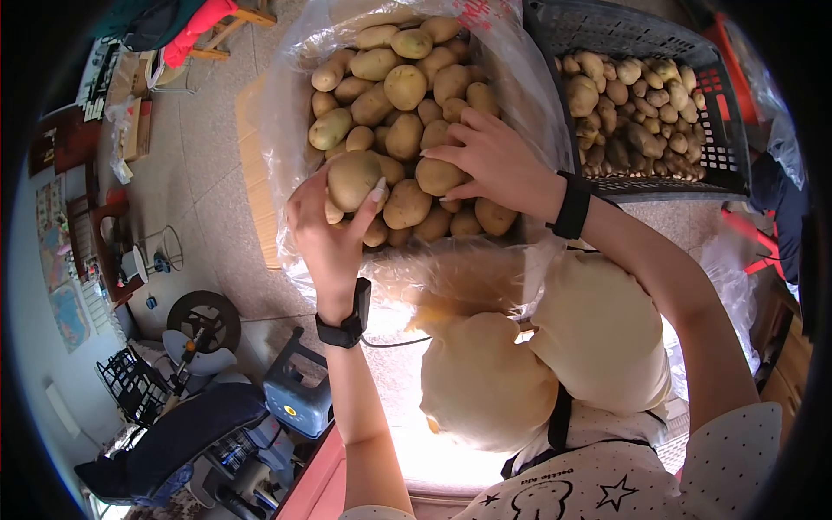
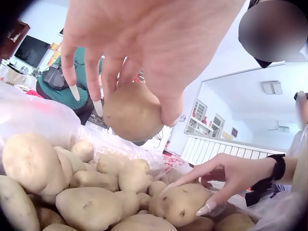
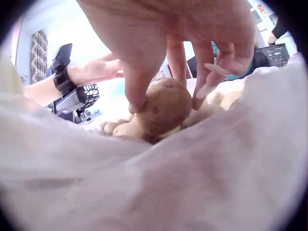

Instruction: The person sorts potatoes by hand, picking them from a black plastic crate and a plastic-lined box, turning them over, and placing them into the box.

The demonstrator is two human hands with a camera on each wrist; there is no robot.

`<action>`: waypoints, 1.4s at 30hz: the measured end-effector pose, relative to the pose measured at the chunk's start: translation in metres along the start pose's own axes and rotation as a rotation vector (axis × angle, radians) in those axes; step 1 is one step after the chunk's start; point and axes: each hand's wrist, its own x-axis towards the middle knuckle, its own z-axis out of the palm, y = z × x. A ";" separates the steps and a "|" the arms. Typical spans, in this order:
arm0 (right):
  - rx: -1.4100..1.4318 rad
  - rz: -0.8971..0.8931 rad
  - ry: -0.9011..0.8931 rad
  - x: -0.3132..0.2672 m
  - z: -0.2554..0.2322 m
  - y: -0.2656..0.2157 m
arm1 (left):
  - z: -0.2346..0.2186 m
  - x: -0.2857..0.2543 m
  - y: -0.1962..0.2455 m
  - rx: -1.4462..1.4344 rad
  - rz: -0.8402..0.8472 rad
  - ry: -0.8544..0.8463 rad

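At the upper centre of the head view, the left hand [image 1: 328, 230] is pinching a large potato [image 1: 354, 181] between thumb and curled fingers, while the right hand's [image 1: 498, 165] parted fingers are gripping another potato [image 1: 439, 176].

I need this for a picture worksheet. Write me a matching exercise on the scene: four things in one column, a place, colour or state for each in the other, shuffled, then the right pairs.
Things
1. Left hand
2. Right hand
3. Crate
4. Plastic liner

Matches
A. Around the potato heap
B. Holding a potato raised above the others
C. Black, with potatoes inside
D. Fingers round a potato low among the others

Pairs: 1-B; 2-D; 3-C; 4-A
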 end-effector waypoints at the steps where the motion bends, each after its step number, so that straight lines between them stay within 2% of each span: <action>1: -0.043 -0.012 0.003 -0.001 -0.002 0.000 | 0.002 -0.001 0.002 0.009 0.016 -0.034; 6: -0.097 -0.003 0.003 -0.006 0.000 0.000 | 0.012 -0.008 0.001 -0.028 0.063 -0.077; 8: -0.122 -0.031 0.024 -0.007 0.000 0.003 | 0.011 -0.010 0.003 -0.091 0.148 -0.185; 9: 0.011 0.023 0.007 -0.006 -0.002 0.007 | 0.010 -0.011 0.006 -0.092 0.148 -0.186; 10: 0.142 0.077 -0.010 -0.006 -0.004 0.012 | 0.010 -0.010 0.014 -0.098 0.225 -0.254; 11: 0.141 0.074 -0.012 -0.007 -0.009 0.018 | 0.011 -0.012 0.020 -0.102 0.302 -0.321; 13: 0.237 0.161 0.192 -0.014 -0.023 0.032 | 0.017 -0.021 0.023 -0.100 0.302 -0.383; 15: 0.164 0.187 0.257 -0.021 -0.029 0.038 | 0.026 -0.030 0.022 0.016 0.486 -0.429; 18: 0.081 0.235 0.275 -0.025 -0.032 0.041 | 0.026 -0.037 0.019 -0.019 0.460 -0.417; 20: 0.081 0.267 0.224 -0.027 -0.028 0.035 | 0.021 -0.037 0.016 -0.022 0.428 -0.420; 22: 0.085 0.270 0.206 -0.027 -0.027 0.033 | 0.012 -0.035 0.012 -0.124 0.278 -0.375; 23: 0.086 0.276 0.189 -0.025 -0.027 0.031 | 0.009 -0.035 0.006 -0.119 0.276 -0.374; 25: 0.132 0.261 0.181 -0.023 -0.031 0.027 | 0.005 -0.037 -0.007 -0.053 0.184 -0.239; 29: 0.177 0.182 0.104 -0.020 -0.034 0.021 | -0.003 -0.037 -0.021 0.052 0.141 -0.203; 32: 0.244 0.184 0.186 -0.021 -0.032 0.023 | -0.008 -0.038 -0.023 0.065 0.064 -0.199; 35: 0.196 0.210 0.221 -0.022 -0.033 0.030 | -0.013 -0.035 -0.032 0.154 0.105 -0.120; 38: 0.186 0.223 0.203 -0.023 -0.032 0.030 | -0.014 -0.032 -0.037 0.230 0.152 -0.162; 42: 0.144 0.252 0.232 -0.019 -0.034 0.029 | -0.012 -0.025 -0.030 0.100 0.106 -0.191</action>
